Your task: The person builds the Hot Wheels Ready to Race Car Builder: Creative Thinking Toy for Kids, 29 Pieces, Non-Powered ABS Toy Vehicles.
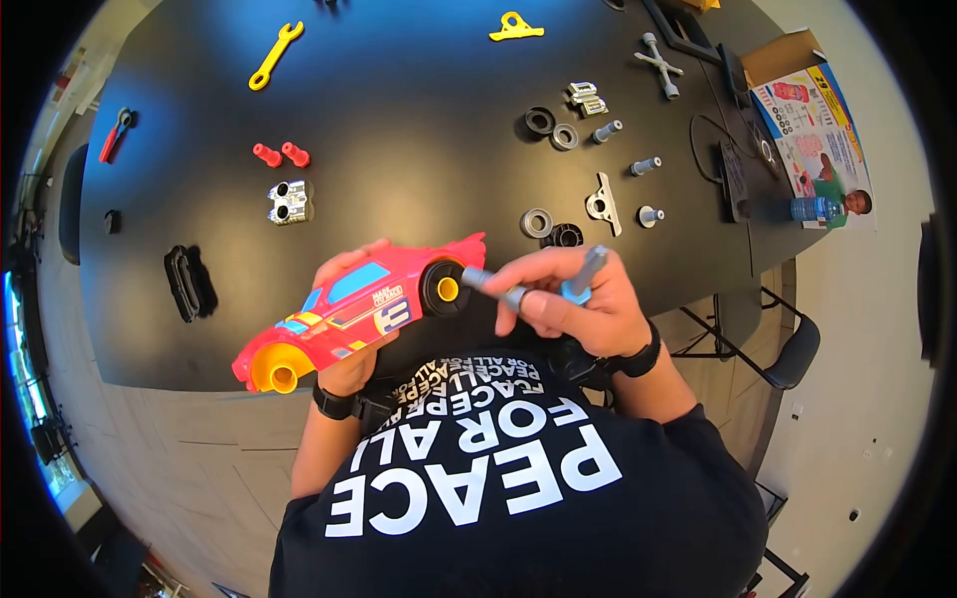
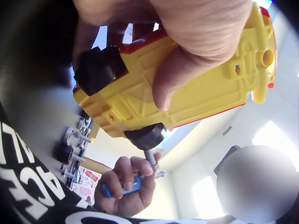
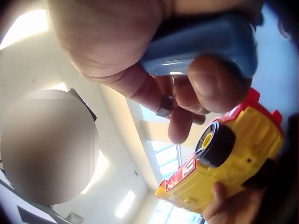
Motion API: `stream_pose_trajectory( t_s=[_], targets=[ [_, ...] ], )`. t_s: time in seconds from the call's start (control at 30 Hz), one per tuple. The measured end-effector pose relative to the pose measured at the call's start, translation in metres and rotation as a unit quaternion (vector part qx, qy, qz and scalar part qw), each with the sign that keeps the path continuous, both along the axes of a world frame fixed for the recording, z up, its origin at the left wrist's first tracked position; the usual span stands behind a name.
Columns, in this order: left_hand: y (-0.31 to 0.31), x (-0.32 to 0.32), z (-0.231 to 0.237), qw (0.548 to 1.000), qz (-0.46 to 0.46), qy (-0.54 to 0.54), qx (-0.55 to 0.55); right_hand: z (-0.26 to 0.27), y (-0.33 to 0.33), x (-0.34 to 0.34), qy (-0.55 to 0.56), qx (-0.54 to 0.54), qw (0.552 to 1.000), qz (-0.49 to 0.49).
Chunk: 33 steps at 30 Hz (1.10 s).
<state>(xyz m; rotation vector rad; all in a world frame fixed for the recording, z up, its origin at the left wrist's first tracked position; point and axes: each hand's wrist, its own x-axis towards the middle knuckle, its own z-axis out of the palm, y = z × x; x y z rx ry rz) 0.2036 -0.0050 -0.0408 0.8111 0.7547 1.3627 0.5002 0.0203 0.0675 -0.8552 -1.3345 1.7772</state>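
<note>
My left hand (image 1: pixel 351 371) grips a red toy race car (image 1: pixel 349 294) across its body, thumb on the yellow underside (image 2: pixel 201 95). A black wheel (image 1: pixel 431 290) with a yellow hub sits at the car's rear. At the front, a yellow hub (image 1: pixel 283 377) shows bare in its arch. My right hand (image 1: pixel 613 311) pinches a grey toy bolt (image 2: pixel 150 157), its threaded end right at the rear wheel's hub. The same hand's other fingers curl round a blue-handled tool (image 2: pixel 132 185) with a grey tip.
On the black table lie a yellow wrench (image 1: pixel 276 56), red bolts (image 1: pixel 296 153), a silver engine piece (image 1: pixel 290 202), a black strap-like item (image 1: pixel 182 283), grey rings (image 1: pixel 536 222), black tires (image 1: pixel 539 122), grey bolts (image 1: pixel 646 165) and a cross wrench (image 1: pixel 659 66). A toy box (image 1: pixel 812 130) stands right.
</note>
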Motion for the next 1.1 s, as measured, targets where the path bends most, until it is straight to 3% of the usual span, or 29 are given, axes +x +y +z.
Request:
stream_pose_trajectory(
  t_s=[0.1, 0.17, 0.2, 0.23, 0.27, 0.37, 0.43, 0.53, 0.6, 0.63, 0.67, 0.7, 0.77, 0.83, 0.9, 0.93, 0.97, 1.0, 1.1],
  targets=[
    [-0.001, -0.001, -0.007, 0.999, -0.019, 0.007, 0.030, -0.004, 0.005, -0.007, -0.009, -0.062, 0.997, 0.037],
    [-0.001, 0.002, -0.007, 0.993, -0.004, -0.100, -0.059, -0.004, 0.006, -0.019, -0.037, -0.089, 0.995, 0.036],
    [0.002, -0.003, -0.020, 0.991, -0.057, -0.117, 0.028, -0.013, 0.005, -0.023, -0.076, -0.021, 0.997, -0.001],
    [0.001, -0.003, -0.021, 0.991, -0.057, -0.118, 0.027, -0.018, 0.003, -0.025, -0.114, 0.046, 0.992, -0.037],
    [0.000, -0.001, -0.021, 0.997, -0.025, -0.068, 0.031, -0.008, 0.003, -0.023, -0.232, 0.122, 0.962, -0.072],
    [-0.001, -0.004, -0.024, 0.999, 0.012, -0.009, 0.050, -0.017, -0.006, -0.008, -0.219, 0.120, 0.958, -0.141],
    [-0.002, -0.006, -0.023, 0.997, 0.035, -0.016, 0.069, -0.004, -0.008, 0.002, -0.165, 0.031, 0.977, -0.129],
    [-0.005, -0.009, -0.019, 0.994, 0.066, 0.002, 0.084, 0.016, -0.012, 0.019, -0.218, -0.047, 0.969, -0.109],
    [-0.005, -0.012, -0.020, 0.993, 0.067, 0.016, 0.100, 0.010, -0.017, 0.027, -0.361, 0.157, 0.914, -0.097],
    [-0.005, -0.016, -0.021, 0.990, 0.070, 0.030, 0.116, 0.013, -0.016, 0.028, -0.362, 0.155, 0.914, -0.100],
    [-0.005, -0.021, -0.022, 0.991, 0.068, 0.029, 0.115, 0.020, -0.012, 0.029, -0.361, 0.245, 0.896, -0.080],
    [-0.005, -0.029, -0.022, 0.994, 0.044, -0.028, 0.094, 0.025, -0.009, 0.029, -0.357, 0.334, 0.870, -0.058],
    [-0.003, -0.032, -0.016, 0.993, 0.021, -0.085, 0.073, 0.029, -0.013, 0.024, -0.340, 0.303, 0.885, -0.100],
    [-0.001, -0.029, -0.004, 0.970, -0.060, -0.232, 0.037, 0.030, -0.011, 0.025, -0.384, 0.417, 0.818, -0.097],
    [-0.001, -0.029, -0.008, 0.973, -0.030, -0.221, 0.060, 0.033, -0.005, 0.024, -0.394, 0.449, 0.797, -0.085],
    [0.001, -0.034, -0.013, 0.995, 0.002, -0.052, 0.086, 0.031, -0.003, 0.023, -0.390, 0.465, 0.790, -0.084],
    [0.002, -0.036, -0.015, 0.986, 0.033, 0.118, 0.109, 0.030, -0.002, 0.022, -0.386, 0.480, 0.783, -0.083],
    [-0.001, -0.029, -0.017, 0.974, 0.038, 0.090, 0.206, 0.030, -0.002, 0.020, -0.386, 0.481, 0.783, -0.082],
    [-0.002, -0.025, -0.004, 0.956, 0.044, 0.150, 0.248, 0.030, -0.004, 0.016, -0.397, 0.473, 0.783, -0.067]
  ],
)
